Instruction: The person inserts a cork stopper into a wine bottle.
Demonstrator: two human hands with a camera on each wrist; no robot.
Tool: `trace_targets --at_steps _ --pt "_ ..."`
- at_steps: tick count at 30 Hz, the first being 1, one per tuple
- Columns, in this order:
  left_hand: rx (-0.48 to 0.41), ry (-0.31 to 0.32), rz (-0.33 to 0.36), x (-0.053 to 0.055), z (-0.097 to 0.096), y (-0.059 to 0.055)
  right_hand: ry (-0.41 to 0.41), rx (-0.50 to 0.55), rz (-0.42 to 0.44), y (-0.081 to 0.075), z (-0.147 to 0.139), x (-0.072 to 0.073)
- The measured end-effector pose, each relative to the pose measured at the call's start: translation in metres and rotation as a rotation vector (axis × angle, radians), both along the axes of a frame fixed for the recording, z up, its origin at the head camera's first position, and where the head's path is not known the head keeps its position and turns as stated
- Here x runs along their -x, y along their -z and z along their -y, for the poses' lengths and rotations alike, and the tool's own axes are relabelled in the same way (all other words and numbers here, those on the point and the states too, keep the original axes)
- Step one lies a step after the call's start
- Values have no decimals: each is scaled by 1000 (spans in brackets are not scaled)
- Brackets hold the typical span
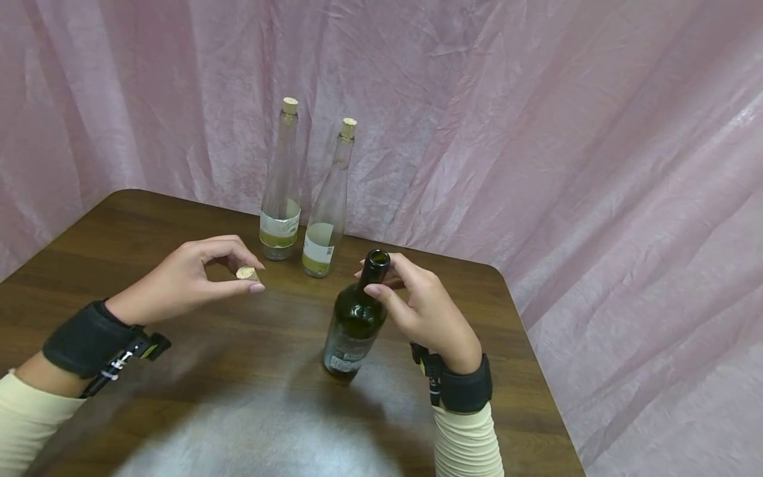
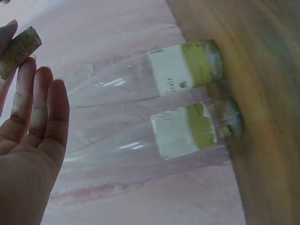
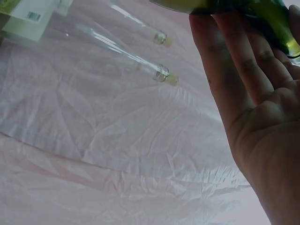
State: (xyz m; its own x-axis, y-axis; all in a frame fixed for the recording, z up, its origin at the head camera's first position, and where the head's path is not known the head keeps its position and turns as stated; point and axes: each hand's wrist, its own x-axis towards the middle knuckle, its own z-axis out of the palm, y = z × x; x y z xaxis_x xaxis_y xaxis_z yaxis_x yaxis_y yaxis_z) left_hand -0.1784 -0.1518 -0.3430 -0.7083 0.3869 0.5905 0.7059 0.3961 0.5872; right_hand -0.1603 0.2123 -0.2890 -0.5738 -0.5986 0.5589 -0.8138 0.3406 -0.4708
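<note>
In the head view my left hand (image 1: 187,275) pinches a cork (image 1: 246,273) between thumb and fingertips, above the table's left half. The left wrist view shows the same cork (image 2: 21,49) as a short, speckled cylinder. My right hand (image 1: 434,311) holds a dark green wine bottle (image 1: 357,311) by its neck, thumb in front and fingers behind. That bottle's mouth is uncorked, and it leans slightly to the right. Only part of the green glass (image 3: 262,11) shows in the right wrist view, at the top beside the fingers.
Two clear bottles stand at the back of the wooden table (image 1: 238,371): one on the left (image 1: 279,185) and one on the right (image 1: 329,205). Each has a cork in its mouth and a white-and-green label. A pink curtain (image 1: 536,132) hangs behind the table.
</note>
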Motion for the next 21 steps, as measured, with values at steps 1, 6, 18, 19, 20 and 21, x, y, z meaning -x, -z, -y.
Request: trace_targets --at_steps 1,6,18,19,20,21 --pt "-3 7 -8 0 -1 -2 -1 2 -2 0 1 0" --pt "-16 44 -47 -2 -5 -11 -3 5 -12 2 3 0" --pt "-45 83 -52 -11 -18 -27 12 10 -30 3 7 1" --pt "-47 87 -48 -12 -19 -28 13 11 -32 3 7 1" --pt "-46 88 -46 -13 -21 -30 15 12 -35 3 7 1" --pt "-46 87 -43 -13 -22 -31 15 14 -38 3 7 2"
